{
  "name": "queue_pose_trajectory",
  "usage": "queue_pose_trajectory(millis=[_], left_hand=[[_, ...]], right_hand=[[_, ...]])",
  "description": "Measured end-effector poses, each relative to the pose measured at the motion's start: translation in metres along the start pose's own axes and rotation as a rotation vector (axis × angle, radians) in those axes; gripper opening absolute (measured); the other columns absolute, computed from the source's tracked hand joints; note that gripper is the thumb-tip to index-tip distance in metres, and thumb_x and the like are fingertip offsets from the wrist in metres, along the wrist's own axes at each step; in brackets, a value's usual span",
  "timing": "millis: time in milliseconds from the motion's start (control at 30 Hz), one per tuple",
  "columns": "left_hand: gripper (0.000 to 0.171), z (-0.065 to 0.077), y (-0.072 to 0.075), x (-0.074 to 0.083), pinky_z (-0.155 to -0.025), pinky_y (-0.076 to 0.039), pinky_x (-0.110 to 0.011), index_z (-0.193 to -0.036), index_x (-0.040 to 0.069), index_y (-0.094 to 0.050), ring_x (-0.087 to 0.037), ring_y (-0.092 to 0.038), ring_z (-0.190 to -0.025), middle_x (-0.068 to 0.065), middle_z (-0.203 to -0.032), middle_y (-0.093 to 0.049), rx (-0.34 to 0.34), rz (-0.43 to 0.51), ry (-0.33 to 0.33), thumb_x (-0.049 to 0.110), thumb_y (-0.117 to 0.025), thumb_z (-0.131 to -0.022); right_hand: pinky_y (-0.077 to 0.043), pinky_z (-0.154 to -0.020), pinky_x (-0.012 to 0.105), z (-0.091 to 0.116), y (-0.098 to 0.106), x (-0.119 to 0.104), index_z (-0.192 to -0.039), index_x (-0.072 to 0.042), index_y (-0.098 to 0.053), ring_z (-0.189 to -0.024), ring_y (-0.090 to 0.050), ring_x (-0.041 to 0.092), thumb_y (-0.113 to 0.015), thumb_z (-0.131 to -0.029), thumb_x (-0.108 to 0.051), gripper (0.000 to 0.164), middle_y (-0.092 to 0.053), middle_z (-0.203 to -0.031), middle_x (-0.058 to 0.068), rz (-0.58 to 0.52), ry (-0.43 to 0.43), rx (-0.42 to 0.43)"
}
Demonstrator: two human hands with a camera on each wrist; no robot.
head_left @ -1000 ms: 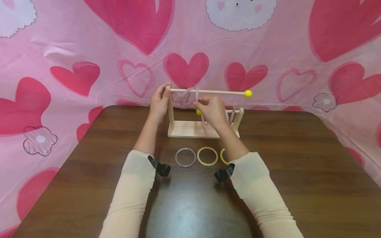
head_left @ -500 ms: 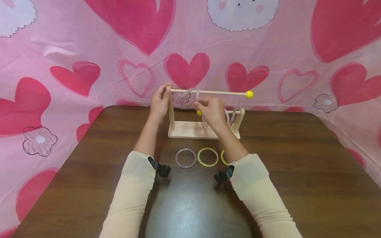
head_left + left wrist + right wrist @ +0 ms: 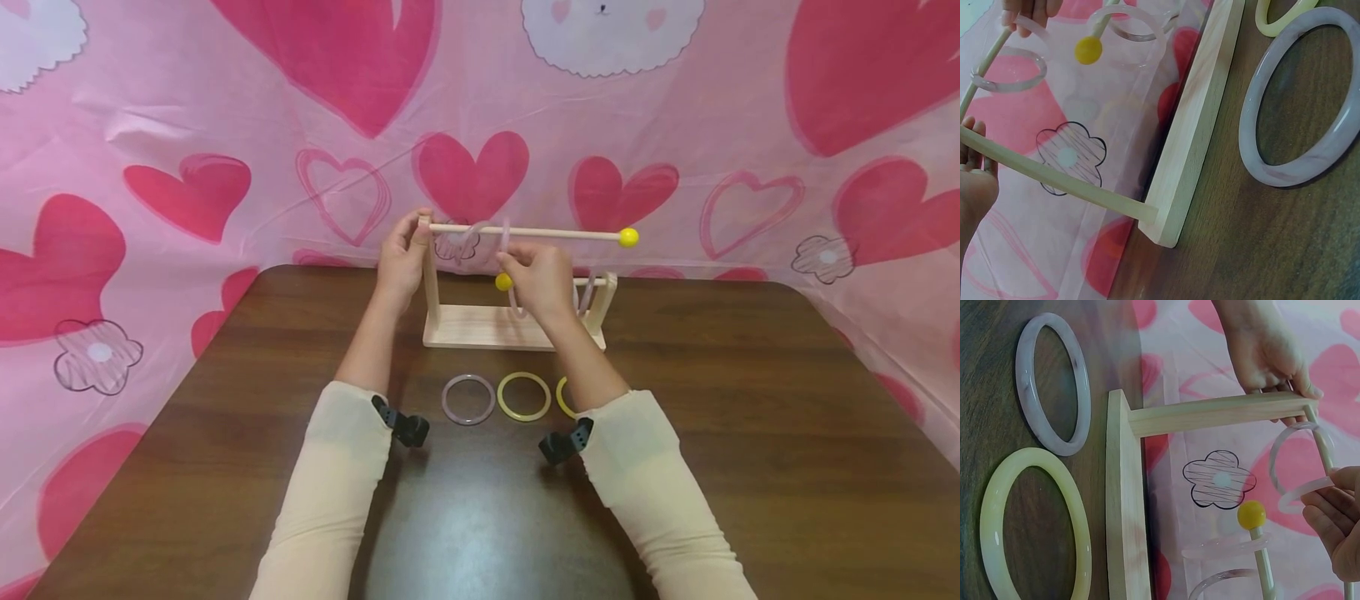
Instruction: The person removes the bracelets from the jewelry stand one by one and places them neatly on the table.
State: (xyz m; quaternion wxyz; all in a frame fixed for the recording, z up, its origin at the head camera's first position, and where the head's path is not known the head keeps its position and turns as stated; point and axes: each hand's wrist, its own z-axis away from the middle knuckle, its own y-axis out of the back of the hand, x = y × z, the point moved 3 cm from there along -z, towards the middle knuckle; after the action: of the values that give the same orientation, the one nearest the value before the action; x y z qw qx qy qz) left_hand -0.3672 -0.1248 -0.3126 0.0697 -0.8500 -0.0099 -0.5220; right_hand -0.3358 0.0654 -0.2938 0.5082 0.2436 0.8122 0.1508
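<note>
My left hand (image 3: pixel 401 262) grips the top of the left post (image 3: pixel 430 279) of a wooden bangle stand (image 3: pixel 480 329). My right hand (image 3: pixel 543 279) pinches a pale pink bangle (image 3: pixel 1302 490) between thumb and fingers. That bangle is threaded on the upper rod (image 3: pixel 566 234), which ends in a yellow ball (image 3: pixel 628 237). Another translucent bangle (image 3: pixel 1009 86) hangs on the same rod, nearer the left post. On the lower rod, behind my right hand, hang several pale bangles (image 3: pixel 587 296); this rod's tip is a yellow ball (image 3: pixel 503 282).
In front of the stand, a lilac bangle (image 3: pixel 445 400), a pale yellow bangle (image 3: pixel 501 396) and a third, yellow bangle (image 3: pixel 560 396) lie on the brown table (image 3: pixel 465 517). My right forearm partly covers the third. A pink heart-print cloth (image 3: pixel 270 108) hangs behind.
My right hand has shifted slightly to the right along the upper rod with the pinched bangle. The left hand stays on the post.
</note>
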Motion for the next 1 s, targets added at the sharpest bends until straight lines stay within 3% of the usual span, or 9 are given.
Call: queue_pose_trajectory(millis=[467,1000], left_hand=[[0.053,0.0006,-0.0005,-0.0006,-0.093,-0.039,-0.028,-0.122,-0.006,-0.049,-0.011,-0.051,-0.102,-0.026,-0.121,-0.052,-0.009,0.006,-0.006,0.031,-0.049,-0.084],[0.062,0.0014,-0.0007,0.0005,-0.094,-0.040,-0.030,-0.122,-0.008,-0.048,-0.010,-0.052,-0.098,-0.029,-0.120,-0.051,-0.010,0.012,-0.024,0.037,-0.048,-0.080]], right_hand=[[-0.052,-0.064,0.026,0.0025,0.0039,0.0033,-0.101,-0.001,-0.070,-0.077,-0.067,0.019,-0.067,-0.086,-0.017,0.023,-0.069,-0.090,0.011,-0.030,0.001,0.016],[-0.052,-0.066,0.029,0.0051,0.0084,-0.0016,-0.099,-0.003,-0.072,-0.076,-0.067,0.018,-0.068,-0.085,-0.017,0.020,-0.069,-0.089,0.009,0.015,0.054,0.046]])
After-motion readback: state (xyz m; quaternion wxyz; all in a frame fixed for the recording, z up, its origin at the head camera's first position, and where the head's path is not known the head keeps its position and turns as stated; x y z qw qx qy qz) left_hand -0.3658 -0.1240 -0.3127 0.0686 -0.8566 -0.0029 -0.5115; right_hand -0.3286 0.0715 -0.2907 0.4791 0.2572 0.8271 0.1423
